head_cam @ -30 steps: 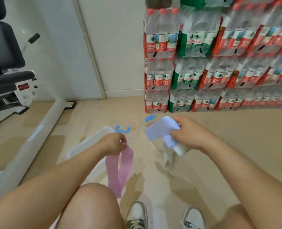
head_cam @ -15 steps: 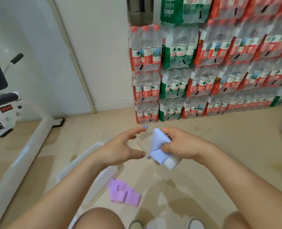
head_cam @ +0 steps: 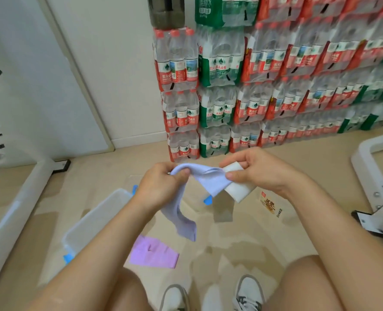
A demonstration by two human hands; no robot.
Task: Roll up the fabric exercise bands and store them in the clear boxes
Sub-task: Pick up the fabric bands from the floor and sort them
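Note:
A light blue fabric band stretches between both hands at chest height. My left hand pinches one end, and the band's loose tail hangs down below it. My right hand pinches the other end together with a white folded piece. A pink-purple band lies crumpled on the floor in front of my knees. A clear box with blue latches sits on the floor at lower left, partly hidden by my left forearm.
Stacked packs of bottled water line the wall ahead. White exercise-machine frames stand at left and right. A small printed packet lies on the floor below my right wrist. My shoes show at the bottom.
My left hand dropped the pink band to the floor, then reached over and took hold of the blue band. The blue band is now pulled out between both hands.

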